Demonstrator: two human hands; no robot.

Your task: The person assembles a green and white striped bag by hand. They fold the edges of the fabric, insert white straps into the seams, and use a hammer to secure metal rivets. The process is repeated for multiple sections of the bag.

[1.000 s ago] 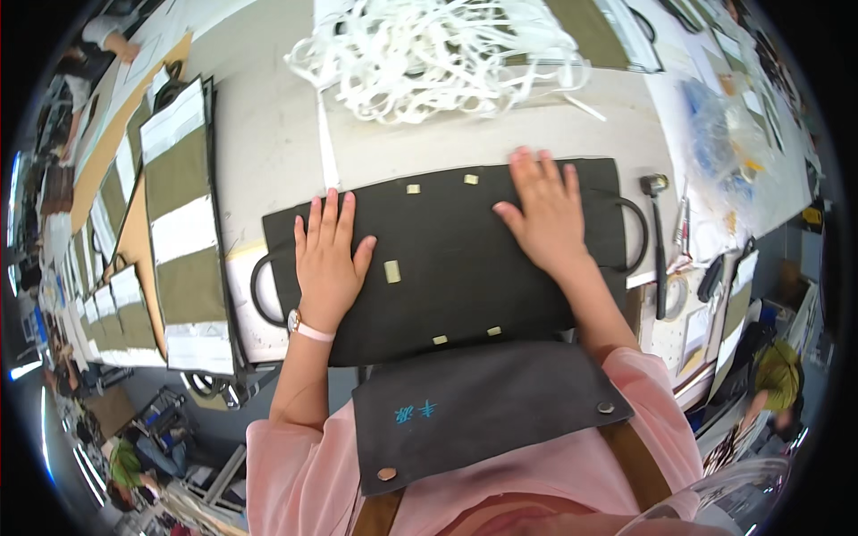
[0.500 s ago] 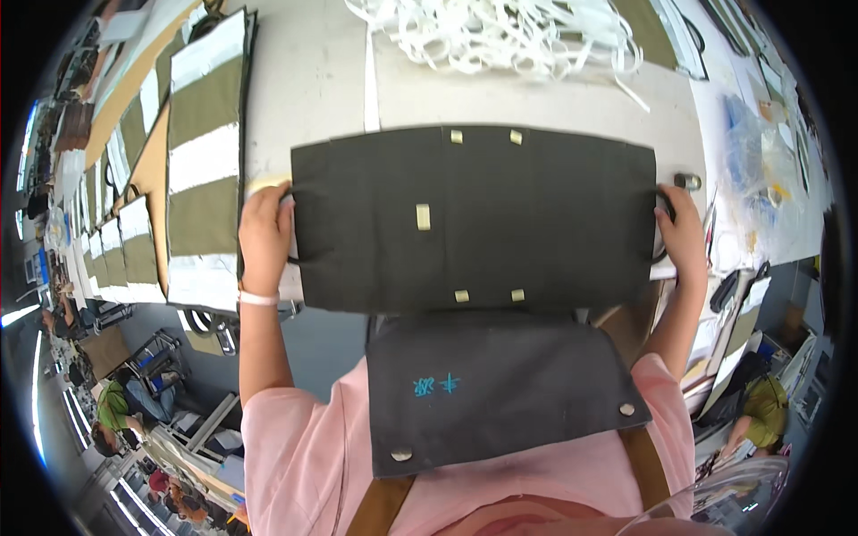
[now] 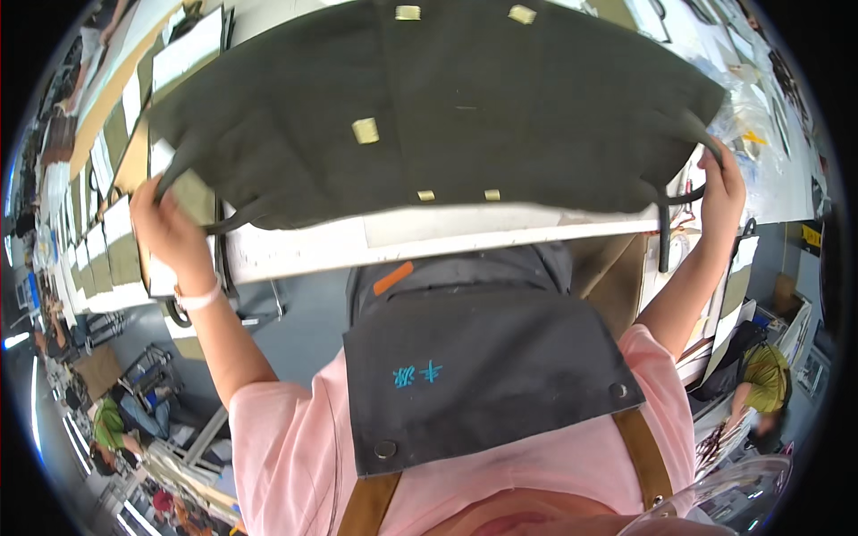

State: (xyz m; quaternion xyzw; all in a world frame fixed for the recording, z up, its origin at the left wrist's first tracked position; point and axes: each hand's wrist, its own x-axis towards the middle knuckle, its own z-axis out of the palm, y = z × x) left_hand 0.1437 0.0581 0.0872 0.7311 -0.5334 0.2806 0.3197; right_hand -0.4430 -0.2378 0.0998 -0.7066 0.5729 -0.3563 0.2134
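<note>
A dark olive fabric bag panel (image 3: 465,107) is stretched wide between my hands, raised above the table. Small pale yellow tape squares (image 3: 365,130) are stuck on it. At its left end my left hand (image 3: 174,234) is closed round a dark strap handle (image 3: 172,179). On the other side my right hand (image 3: 722,189) grips the matching handle (image 3: 686,198) with bent fingers. Both ends of the panel are drawn toward the hands, and its middle bows upward and away.
The white table edge (image 3: 375,239) runs between the panel and my dark apron (image 3: 492,375). Several olive and white pieces (image 3: 112,246) lie at the left. Clear plastic bags (image 3: 773,147) sit at the far right. People work nearby, one in a green top (image 3: 764,380) at right.
The panel has risen from the table toward the camera and now hides the white strips behind it. My hands have moved apart, and the handles are pulled outward.
</note>
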